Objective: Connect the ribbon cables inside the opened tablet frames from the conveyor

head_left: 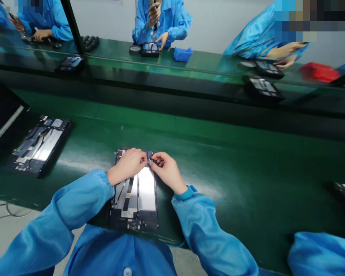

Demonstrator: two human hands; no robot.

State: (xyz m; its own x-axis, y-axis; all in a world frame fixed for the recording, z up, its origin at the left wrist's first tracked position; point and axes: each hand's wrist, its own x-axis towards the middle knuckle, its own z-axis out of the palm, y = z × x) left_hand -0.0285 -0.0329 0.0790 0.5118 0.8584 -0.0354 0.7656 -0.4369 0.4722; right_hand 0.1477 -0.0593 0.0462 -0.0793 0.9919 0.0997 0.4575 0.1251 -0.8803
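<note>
Two narrow grips, my left hand (130,163) at eleven o'clock and right hand (169,171) at one, sit close together over the far end of an opened tablet (133,197); whether they pinch anything, I cannot tell. It lies flat, inside up, on the green counter (232,180) at my twelve o'clock, probably so its parts are reachable. Its silvery panel (147,188) shines beside dark ribbon strips (128,193).

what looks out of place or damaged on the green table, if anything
Nothing clearly stands out. The opened device under the left hand and right hand shows no obvious damage; another device, further left, appears slanted on the table, but I see no spill.
</note>
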